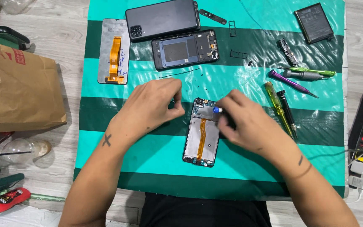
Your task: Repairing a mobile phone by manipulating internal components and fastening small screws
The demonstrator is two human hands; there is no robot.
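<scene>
While fingers [225,110] seemingly grip it, tool [217,109] touches opened phone [201,134].

Tool tip under right hand [248,122] fingers [227,103] hidden; opened phone [201,138] top-right corner covered, tiny screws indistinct.

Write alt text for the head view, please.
Both hands work over an opened phone on a green striped mat: the right hand holds a blue-tipped tool at its top, the left hand rests beside it. Screwdrivers lie right.
</scene>
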